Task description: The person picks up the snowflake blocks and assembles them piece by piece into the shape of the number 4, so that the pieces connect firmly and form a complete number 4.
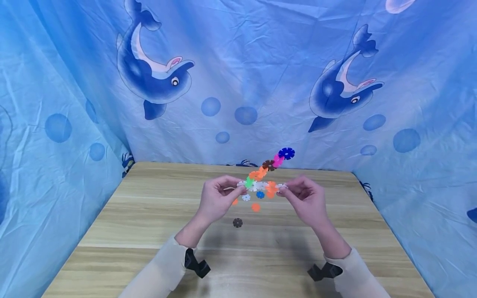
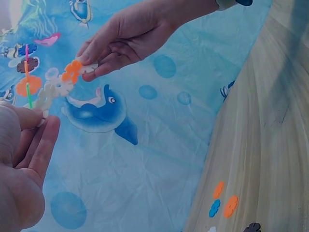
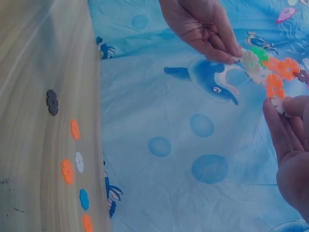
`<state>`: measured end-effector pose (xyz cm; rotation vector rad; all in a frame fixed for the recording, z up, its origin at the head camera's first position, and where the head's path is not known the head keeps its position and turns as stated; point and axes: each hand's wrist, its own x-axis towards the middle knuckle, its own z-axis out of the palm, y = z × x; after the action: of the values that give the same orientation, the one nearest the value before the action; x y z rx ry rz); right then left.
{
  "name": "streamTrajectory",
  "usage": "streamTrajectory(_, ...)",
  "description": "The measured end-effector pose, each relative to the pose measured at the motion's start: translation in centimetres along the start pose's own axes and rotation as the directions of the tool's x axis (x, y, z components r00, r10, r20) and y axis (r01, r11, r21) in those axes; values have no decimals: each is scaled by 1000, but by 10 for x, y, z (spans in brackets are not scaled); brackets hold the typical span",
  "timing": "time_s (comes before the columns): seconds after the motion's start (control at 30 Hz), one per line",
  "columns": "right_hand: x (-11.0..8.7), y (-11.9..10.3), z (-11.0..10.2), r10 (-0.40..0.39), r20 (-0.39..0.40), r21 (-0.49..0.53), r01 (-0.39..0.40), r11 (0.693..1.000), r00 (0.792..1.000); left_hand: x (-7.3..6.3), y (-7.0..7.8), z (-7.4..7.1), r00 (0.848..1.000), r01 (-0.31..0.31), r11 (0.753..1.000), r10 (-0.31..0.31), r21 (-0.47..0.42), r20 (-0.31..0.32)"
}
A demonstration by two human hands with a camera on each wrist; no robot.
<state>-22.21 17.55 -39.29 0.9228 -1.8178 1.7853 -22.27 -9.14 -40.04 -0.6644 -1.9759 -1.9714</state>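
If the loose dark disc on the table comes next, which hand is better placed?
Probably the left hand: in the head view it is nearer the dark disc than the right hand. Both hold the joined discs, so it may have to let go.

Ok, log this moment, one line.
left hand: pinches chain of multicoloured notched plastic discs; right hand: pinches same chain; wooden table: loose discs

You see blue cloth (image 1: 253, 62) with one dolphin (image 1: 138, 78) at upper left, second dolphin (image 1: 329, 92) at upper right; the wooden table (image 1: 261, 269) lies at bottom.
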Motion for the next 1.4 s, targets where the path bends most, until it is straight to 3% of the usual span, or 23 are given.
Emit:
streamTrajectory(0.33,-1,-2,-5,25,2,-56,-24,998,1000,0,-1,1,999,-12,1000,12,-2,30)
streamTrajectory(0.6,-2,3,-5,-7,-40,-67,4,998,999,-1,0,5,1000,-18,1000,18,-23,0)
streamTrajectory(0.73,-5,10,-7,22,8,-49,-22,999,1000,0,1,4,1000,-15,999,15,-32,-25)
streamTrajectory(0.8,-7,14,-6,76,44,-93,-71,993,996,0,1,3,999,-23,999,22,-37,-28)
streamTrajectory(0.9,-10,22,-3,174,106,-171,-154,973,979,0,1,3,999,-29,999,28,-37,-27)
streamTrajectory(1.07,-15,36,8,318,183,-279,-261,924,930,0,3,1,999,-25,999,24,-38,-25)
streamTrajectory(1.2,-18,46,18,359,248,-341,-266,902,900,0,4,0,1000,-15,999,14,-40,-24)
streamTrajectory(1.4,-23,59,32,376,331,-357,-254,899,865,0,5,0,1000,-4,999,3,-41,-25)
